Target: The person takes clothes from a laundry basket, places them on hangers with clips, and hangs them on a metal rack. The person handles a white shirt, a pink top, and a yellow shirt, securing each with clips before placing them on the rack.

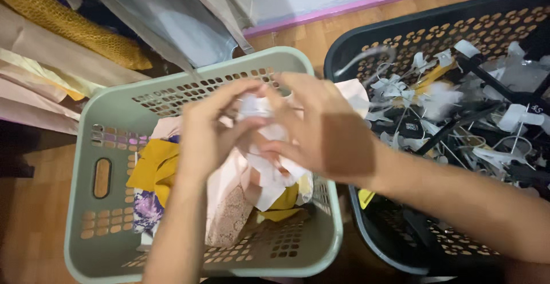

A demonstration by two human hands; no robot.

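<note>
white cloth [264, 124] gripped between left hand [207, 129], right hand [321, 130]

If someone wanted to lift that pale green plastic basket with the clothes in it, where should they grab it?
Probably by the oval handle slot in the pale green perforated plastic laundry basket's left wall, coming from outside that wall, fingers hooked through under the rim. A matching slot likely sits on the opposite wall, though cloth and the forearms hide it. The rim itself is broad and rounded, so it offers a poorer hold.
</note>
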